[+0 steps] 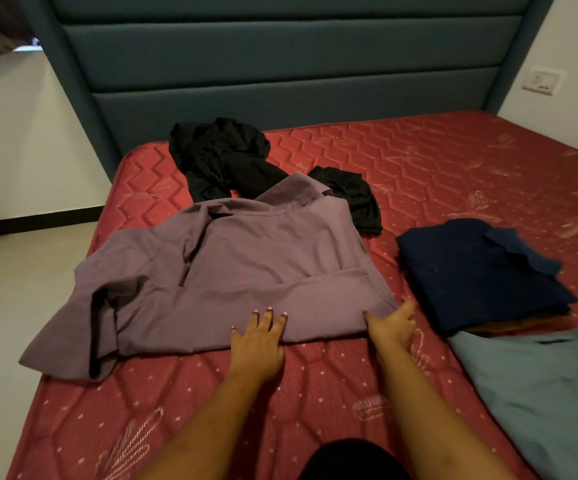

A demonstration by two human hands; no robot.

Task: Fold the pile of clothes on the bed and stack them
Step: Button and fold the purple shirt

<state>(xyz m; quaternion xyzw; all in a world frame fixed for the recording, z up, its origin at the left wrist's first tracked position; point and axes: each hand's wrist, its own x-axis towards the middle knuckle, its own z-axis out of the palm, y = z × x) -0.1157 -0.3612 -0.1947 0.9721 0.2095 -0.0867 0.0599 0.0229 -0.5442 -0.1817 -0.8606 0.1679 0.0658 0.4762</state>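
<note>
The crumpled mauve cotton shirt (246,265) lies just ahead of both hands. The left hand (258,341) rests flat on its near hem, fingers splayed. The right hand (393,323) has its thumb on the corner, but I can't tell if it grips.

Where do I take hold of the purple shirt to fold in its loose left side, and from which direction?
Probably the left sleeve of the purple shirt, near its crumpled outer end. Come from the left with the left hand: that part lies raised and bunched at the mattress edge, while the near hem lies flat.
</note>
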